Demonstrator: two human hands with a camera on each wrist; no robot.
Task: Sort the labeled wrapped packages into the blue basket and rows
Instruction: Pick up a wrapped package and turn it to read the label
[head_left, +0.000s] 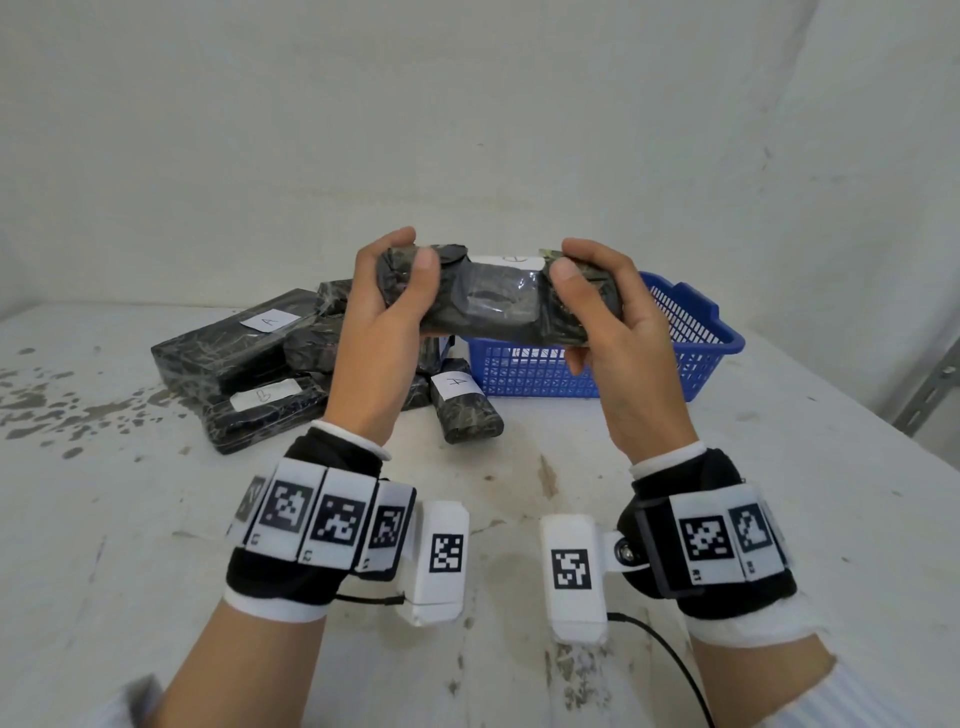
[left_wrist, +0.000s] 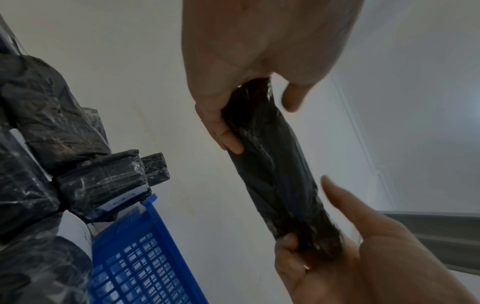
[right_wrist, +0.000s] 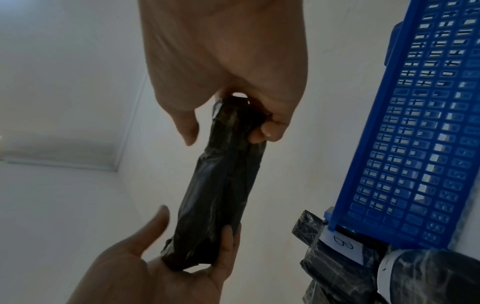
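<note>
I hold a long black wrapped package (head_left: 498, 306) level in the air over the table, one hand at each end. My left hand (head_left: 410, 254) grips its left end and my right hand (head_left: 576, 260) grips its right end. A white label peeks over its far top edge, and I cannot read the letter. The wrist views show the same package (left_wrist: 275, 174) (right_wrist: 226, 181) between both hands. The blue basket (head_left: 519, 371) stands behind it to the right, and no package shows in the part of it I see. Several black packages lie piled at the left, including a big one labelled A (head_left: 228, 343).
A small package labelled A (head_left: 465, 410) lies just left of the basket's front. Another labelled package (head_left: 260, 410) lies at the pile's front. The white stained table (head_left: 519, 519) meets a wall behind, and its right edge runs past the basket. A package marked B (right_wrist: 342, 244) lies by the basket's corner.
</note>
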